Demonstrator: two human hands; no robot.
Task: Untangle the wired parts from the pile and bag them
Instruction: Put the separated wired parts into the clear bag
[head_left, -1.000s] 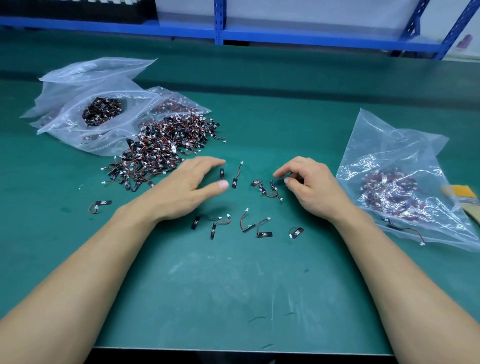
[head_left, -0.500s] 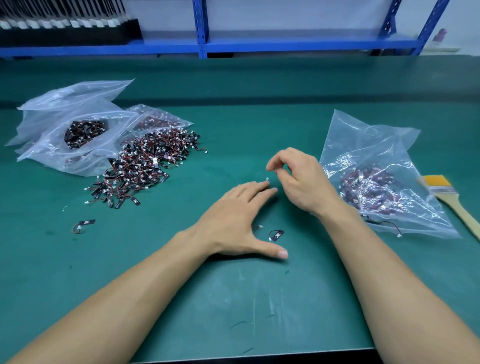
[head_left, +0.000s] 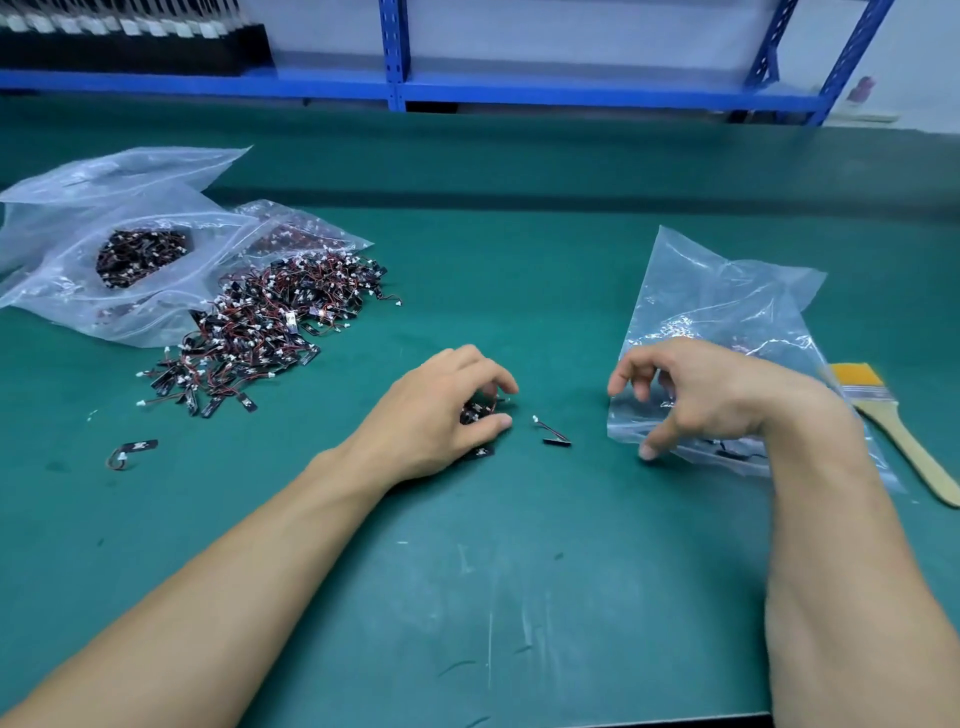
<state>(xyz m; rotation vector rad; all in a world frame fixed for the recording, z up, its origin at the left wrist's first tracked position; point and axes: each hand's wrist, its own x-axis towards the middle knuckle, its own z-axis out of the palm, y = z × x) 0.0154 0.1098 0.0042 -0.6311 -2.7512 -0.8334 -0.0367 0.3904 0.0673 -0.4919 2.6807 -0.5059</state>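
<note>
White marks are printed on the small black tabs, but nothing can be read. A small bunch of black wired parts (head_left: 475, 413) is clutched under the curled fingers of the left hand (head_left: 436, 421) on the green table mat (head_left: 467, 571). One loose wired part (head_left: 551, 434) lies just beside that hand, between both hands. The right hand (head_left: 711, 400), fingers loosely bent, is held over the left edge of the clear plastic bag (head_left: 727, 296); whether the bag is pinched cannot be told. The large pile of black-and-red wired parts (head_left: 260, 332) lies well to the left.
</note>
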